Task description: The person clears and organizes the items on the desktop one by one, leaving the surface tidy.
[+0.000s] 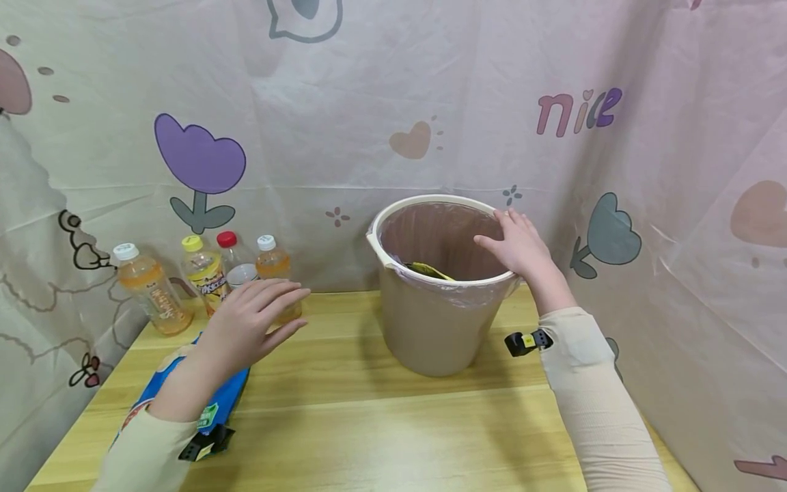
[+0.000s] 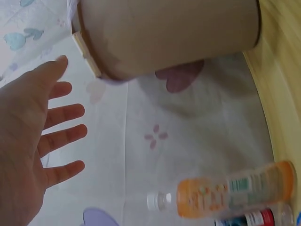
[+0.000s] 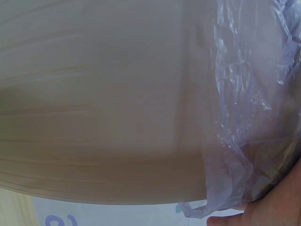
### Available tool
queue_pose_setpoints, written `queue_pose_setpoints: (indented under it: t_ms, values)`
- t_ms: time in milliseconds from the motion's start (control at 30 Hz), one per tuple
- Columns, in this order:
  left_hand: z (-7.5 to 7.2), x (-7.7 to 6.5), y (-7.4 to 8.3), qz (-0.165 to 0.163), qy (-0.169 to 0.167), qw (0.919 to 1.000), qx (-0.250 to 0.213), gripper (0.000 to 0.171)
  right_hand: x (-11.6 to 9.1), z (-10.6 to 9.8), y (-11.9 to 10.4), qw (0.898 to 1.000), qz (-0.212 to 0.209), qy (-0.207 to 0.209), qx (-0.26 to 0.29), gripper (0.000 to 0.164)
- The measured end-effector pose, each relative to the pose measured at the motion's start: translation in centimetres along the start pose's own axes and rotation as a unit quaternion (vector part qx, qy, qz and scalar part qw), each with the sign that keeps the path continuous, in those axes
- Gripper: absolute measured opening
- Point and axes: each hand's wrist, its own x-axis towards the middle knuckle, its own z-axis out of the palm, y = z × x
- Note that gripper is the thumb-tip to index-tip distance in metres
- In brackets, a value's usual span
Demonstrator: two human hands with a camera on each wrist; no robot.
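Observation:
A beige waste bin (image 1: 439, 328) lined with a thin clear plastic bag (image 3: 235, 117) stands on the wooden table. Inside it lies something yellow and dark (image 1: 428, 270), partly hidden by the near rim. My right hand (image 1: 522, 246) rests at the right side of the rim, thumb over the opening and fingers extended. In the air to the bin's left, my left hand (image 1: 249, 321) holds nothing, its fingers apart. Under that forearm lies a blue packet (image 1: 229, 396), partly covered from view. An orange drink bottle (image 2: 211, 195) shows below the left hand in the left wrist view.
Several bottles stand at the back left, among them a white-capped one (image 1: 154, 294), a yellow-capped one (image 1: 205, 273) and a red-capped one (image 1: 229, 247). A printed cloth (image 1: 344, 137) hangs behind and beside the wooden table (image 1: 381, 437).

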Motion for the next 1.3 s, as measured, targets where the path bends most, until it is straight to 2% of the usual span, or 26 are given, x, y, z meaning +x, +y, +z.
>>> queue_pose_setpoints:
  t_ms: [200, 367, 633, 800, 1100, 1200, 1300]
  values:
    - [-1.5, -2.9, -0.1, -0.051, -0.026, 0.9983, 0.009, 0.062, 0.0, 0.0, -0.1, 1.000, 0.002, -0.001, 0.006, 0.080]
    - [-2.5, -5.3, 0.1, -0.083, -0.023, 0.9960, 0.022, 0.063, -0.1, 0.0, -0.1, 1.000, 0.002, -0.001, 0.009, 0.079]
    - [-4.4, -9.3, 0.1, -0.168, -0.084, 0.9811, 0.047, 0.069, -0.1, 0.0, -0.1, 1.000, 0.004, 0.001, 0.012, 0.079]
    - [-5.3, -11.6, 0.1, -0.208, -0.119, 0.9691, 0.058, 0.063, 0.0, 0.0, 0.1, 1.000, 0.002, 0.001, 0.011, 0.080]
    - [-5.5, -15.0, 0.1, -0.257, -0.193, 0.9430, 0.086, 0.072, -0.1, 0.1, 0.2, 1.000, 0.005, 0.006, 0.017, 0.079]
    - [-5.4, -16.2, 0.2, -0.272, -0.220, 0.9314, 0.101, 0.071, -0.2, 0.1, 0.1, 1.000, 0.005, 0.006, 0.017, 0.079]
    - [-5.4, -17.4, 0.4, -0.298, -0.256, 0.9135, 0.107, 0.071, -0.1, 0.1, 0.0, 1.000, 0.004, 0.004, 0.016, 0.079]
